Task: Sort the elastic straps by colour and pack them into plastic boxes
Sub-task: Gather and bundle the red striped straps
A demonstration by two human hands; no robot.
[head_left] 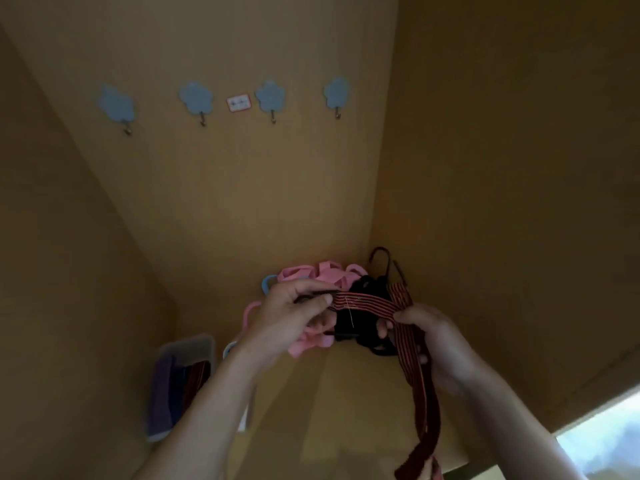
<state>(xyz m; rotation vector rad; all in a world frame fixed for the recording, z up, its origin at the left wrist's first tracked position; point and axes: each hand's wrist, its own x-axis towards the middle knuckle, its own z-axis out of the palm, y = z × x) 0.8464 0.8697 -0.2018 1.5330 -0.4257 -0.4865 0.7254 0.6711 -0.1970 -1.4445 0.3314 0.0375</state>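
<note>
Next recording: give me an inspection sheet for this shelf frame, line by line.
Surface: tan wooden shelf, dimly lit.
Job's things: striped strap stretched between both hands; pink straps and black straps piled in the back corner, a blue loop at the pile's left edge; plastic box at left holding purple and striped straps.
Clutter: nothing seen.
Grippers: left hand pinches the strap's end; right hand grips it further along.
Cables: nothing seen.
Surroundings: four cloud-shaped hooks and a small label on the back wall.
</note>
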